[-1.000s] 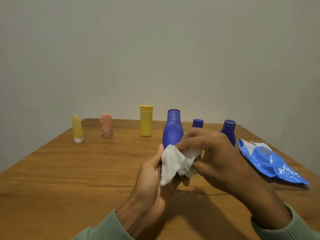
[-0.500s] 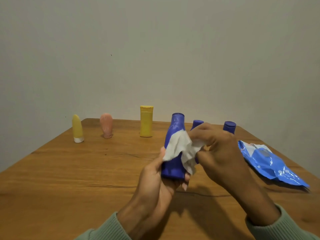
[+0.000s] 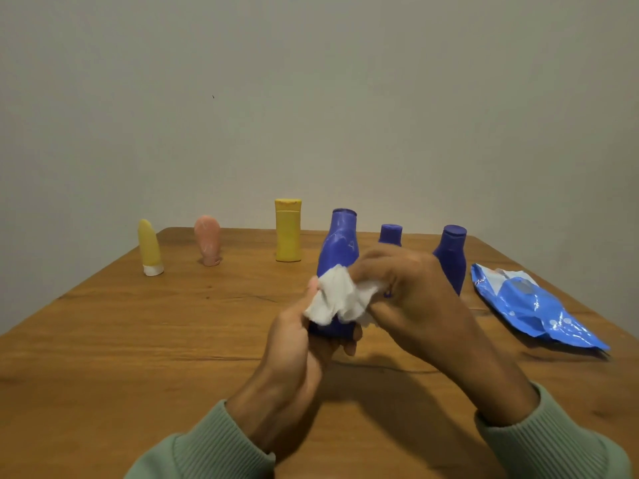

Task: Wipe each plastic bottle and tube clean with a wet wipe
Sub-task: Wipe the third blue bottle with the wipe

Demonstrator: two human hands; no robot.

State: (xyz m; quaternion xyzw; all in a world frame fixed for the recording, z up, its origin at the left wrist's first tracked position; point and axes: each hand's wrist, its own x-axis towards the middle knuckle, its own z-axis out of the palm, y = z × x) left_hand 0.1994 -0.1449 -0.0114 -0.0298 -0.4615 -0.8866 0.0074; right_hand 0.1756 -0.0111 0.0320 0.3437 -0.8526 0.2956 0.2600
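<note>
My left hand (image 3: 297,344) grips the base of a dented blue bottle (image 3: 340,243), held upright above the wooden table (image 3: 138,340). My right hand (image 3: 411,292) pinches a crumpled white wet wipe (image 3: 337,300) against the bottle's lower body. Two more blue bottles stand behind, one (image 3: 390,234) mostly hidden by my right hand, the other (image 3: 451,254) to its right. Further left stand a yellow bottle (image 3: 288,231), a pink tube (image 3: 207,240) and a yellow tube (image 3: 149,247) with a white cap.
A blue wet-wipe pack (image 3: 532,307) lies on the table at the right, near the edge. A bare grey wall rises behind the table's far edge. Green sleeves cover both my wrists at the bottom of the view.
The wipe slid up the blue bottle's body and has come back down toward its base. My left hand keeps its hold on the bottle; the other items have not moved.
</note>
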